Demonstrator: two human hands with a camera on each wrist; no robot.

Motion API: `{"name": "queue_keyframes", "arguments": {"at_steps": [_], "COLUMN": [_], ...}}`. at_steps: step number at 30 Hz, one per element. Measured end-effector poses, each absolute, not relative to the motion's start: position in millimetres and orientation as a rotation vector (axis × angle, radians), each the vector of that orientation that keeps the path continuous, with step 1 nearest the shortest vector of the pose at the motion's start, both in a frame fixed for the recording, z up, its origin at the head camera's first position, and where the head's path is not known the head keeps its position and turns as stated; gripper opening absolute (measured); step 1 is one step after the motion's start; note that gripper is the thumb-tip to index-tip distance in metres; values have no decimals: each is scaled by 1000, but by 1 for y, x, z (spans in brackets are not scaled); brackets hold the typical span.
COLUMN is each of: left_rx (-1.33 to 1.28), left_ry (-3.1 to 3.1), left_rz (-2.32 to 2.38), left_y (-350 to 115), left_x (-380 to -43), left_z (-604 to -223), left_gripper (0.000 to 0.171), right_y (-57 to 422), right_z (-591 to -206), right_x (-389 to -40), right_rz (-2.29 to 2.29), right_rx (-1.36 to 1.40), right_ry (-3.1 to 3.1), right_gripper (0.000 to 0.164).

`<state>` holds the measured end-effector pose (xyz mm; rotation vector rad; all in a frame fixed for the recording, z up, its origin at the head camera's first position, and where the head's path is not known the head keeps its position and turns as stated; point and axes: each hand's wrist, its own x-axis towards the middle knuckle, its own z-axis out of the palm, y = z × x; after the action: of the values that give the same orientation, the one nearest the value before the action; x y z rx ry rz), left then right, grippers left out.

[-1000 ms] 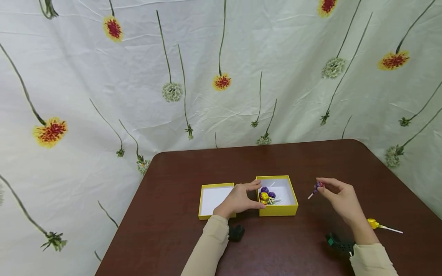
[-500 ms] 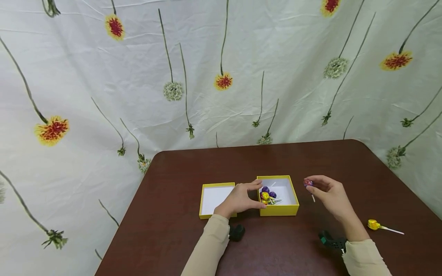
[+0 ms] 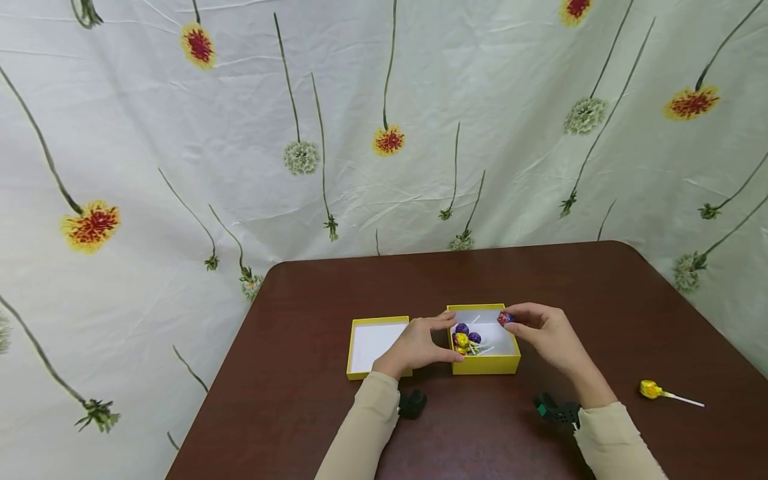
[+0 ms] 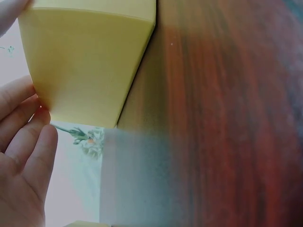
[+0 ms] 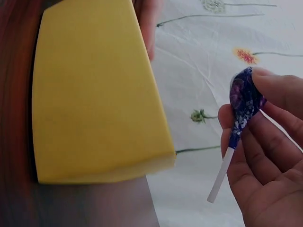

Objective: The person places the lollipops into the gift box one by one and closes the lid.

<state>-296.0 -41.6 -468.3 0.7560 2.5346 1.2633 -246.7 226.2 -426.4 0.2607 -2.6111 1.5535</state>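
My right hand (image 3: pixel 555 343) pinches a wrapped lollipop (image 3: pixel 504 319) by its candy end, over the right side of an open yellow box (image 3: pixel 487 365). In the right wrist view the lollipop (image 5: pixel 244 101) has a dark blue and purple wrapper, and its white stick points down. My left hand (image 3: pixel 416 348) holds the box at its left side, thumb at the front corner and fingers at the back one. Inside lie purple lollipops (image 3: pixel 475 338) and yellow lollipops (image 3: pixel 461 340), their sticks crossing. The left wrist view shows fingers (image 4: pixel 41 142) against the yellow wall.
Left of the box lies its yellow-edged lid (image 3: pixel 375 347), white inside up, partly behind my left hand. A yellow lollipop (image 3: pixel 650 389) rests on the brown table (image 3: pixel 480 433) at the right. A flowered cloth (image 3: pixel 360 193) hangs behind the table.
My right hand has moved left with the lollipop, from beside the box to over its right edge. My left hand stays at the box.
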Motion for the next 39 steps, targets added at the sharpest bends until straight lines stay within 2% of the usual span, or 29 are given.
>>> {"name": "queue_keyframes", "arguments": {"at_steps": [18,27,39], "left_rx": [767,767,790], "left_ry": [2554,2550,2562], "left_rz": [1231,1236,1234], "left_y": [-41,-40,-41], "left_x": [-296,-295,-294], "left_z": [-467,-465,-465], "left_gripper": [74,75,74], "right_y": [189,177,171], "right_z": [-432,-449,-455], "right_x": [-258,-263,-267], "right_rz": [1605,1583,1563], "right_rx": [661,588,545], "right_ry": [-2651,-2707,-2742], "right_gripper": [25,18,18]}}
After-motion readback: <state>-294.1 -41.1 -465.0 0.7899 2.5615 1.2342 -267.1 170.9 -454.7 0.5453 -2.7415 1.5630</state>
